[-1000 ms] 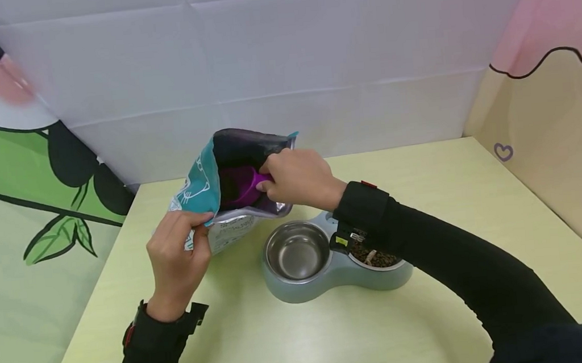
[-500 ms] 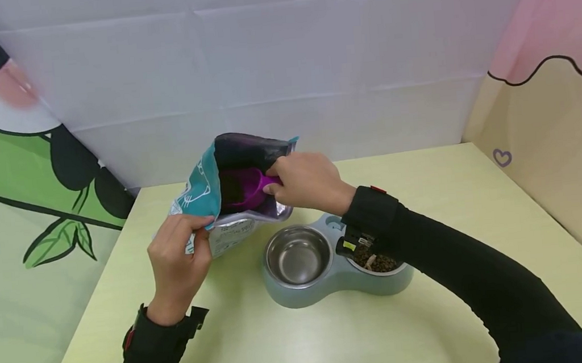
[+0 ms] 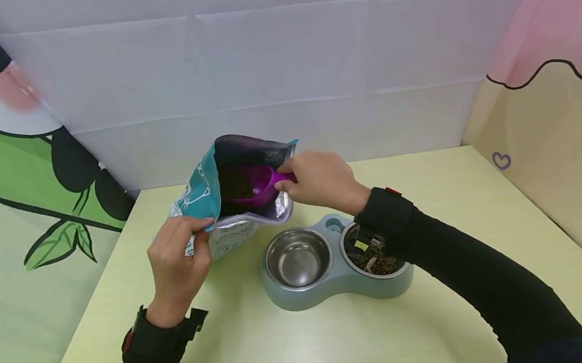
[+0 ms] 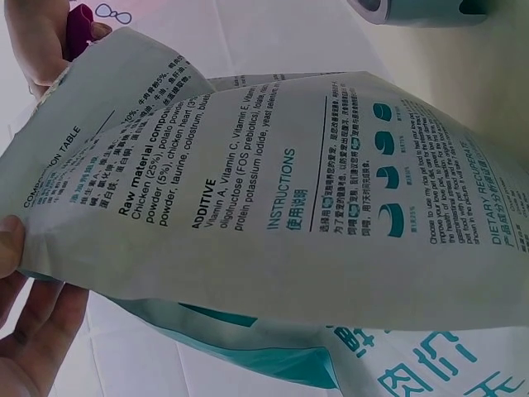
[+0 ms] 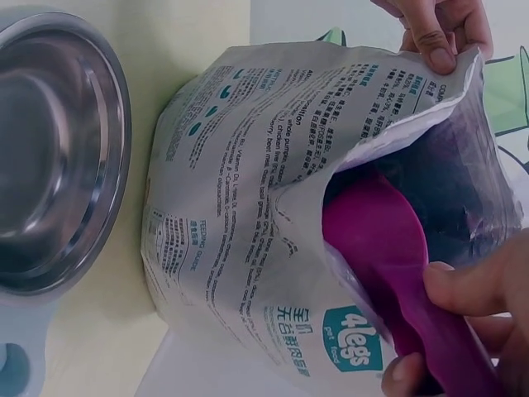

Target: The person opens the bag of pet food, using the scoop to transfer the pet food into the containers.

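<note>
A teal and silver pet food bag stands tilted with its mouth open. My left hand pinches the near left corner of its rim between thumb and fingers. My right hand grips the handle of a purple scoop, whose cup is inside the bag's mouth. Brown kibble shows at the cup in the head view. To the right of the bag sits a grey-blue double feeder. Its left steel bowl has a bare shiny bottom; brown kibble lies in the right bowl, partly hidden by my wrist camera.
Everything stands on a pale yellow table. A white cloth backdrop rises behind it, with printed panels at left and right. The feeder lies close in front of the bag, under my right forearm.
My right hand has drawn the scoop to the right, partway toward the bag's rim, and more kibble shows in its cup. The left hand keeps its hold on the bag.
</note>
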`<state>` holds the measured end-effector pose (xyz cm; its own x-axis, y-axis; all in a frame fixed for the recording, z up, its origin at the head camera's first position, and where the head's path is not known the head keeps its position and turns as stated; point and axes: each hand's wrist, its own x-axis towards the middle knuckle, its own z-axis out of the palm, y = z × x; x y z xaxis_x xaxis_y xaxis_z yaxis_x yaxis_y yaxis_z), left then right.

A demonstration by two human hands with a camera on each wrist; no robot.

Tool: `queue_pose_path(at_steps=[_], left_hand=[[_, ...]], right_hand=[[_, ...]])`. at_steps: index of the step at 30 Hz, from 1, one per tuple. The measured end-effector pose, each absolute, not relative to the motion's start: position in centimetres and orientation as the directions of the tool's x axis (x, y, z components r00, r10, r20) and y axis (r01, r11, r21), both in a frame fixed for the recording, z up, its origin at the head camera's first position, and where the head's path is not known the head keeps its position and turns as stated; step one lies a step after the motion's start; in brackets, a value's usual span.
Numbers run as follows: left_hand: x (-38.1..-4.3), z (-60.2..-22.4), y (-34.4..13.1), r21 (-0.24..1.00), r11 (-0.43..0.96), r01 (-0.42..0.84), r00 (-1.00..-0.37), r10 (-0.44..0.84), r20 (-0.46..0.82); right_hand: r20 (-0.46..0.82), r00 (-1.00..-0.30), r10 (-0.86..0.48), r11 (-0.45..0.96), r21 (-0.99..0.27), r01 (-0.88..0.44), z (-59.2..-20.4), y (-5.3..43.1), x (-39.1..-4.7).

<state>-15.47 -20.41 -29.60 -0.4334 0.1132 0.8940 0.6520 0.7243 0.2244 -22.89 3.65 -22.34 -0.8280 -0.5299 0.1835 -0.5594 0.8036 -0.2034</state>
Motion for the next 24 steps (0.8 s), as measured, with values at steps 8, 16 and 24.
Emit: queue_pose_path(at_steps=[8, 16, 24], left_hand=[[-15.6, -29.5, -20.3, 0.224, 0.720, 0.656, -0.431, 0.115, 0.895], [-15.7, -29.3, -20.3, 0.224, 0.719, 0.658, -0.432, 0.117, 0.894], [-15.8, -29.4, -20.4, 0.231, 0.721, 0.654, -0.440, 0.114, 0.891]], right_hand=[[0.214, -0.824, -0.524, 0.797, -0.216, -0.563, -21.9, 4.8, -23.1], [0.237, -0.822, -0.518, 0.786, -0.248, -0.567, -20.9, 5.6, -23.1], [0.239, -0.820, -0.520, 0.783, -0.249, -0.569, -20.5, 5.9, -23.0]])
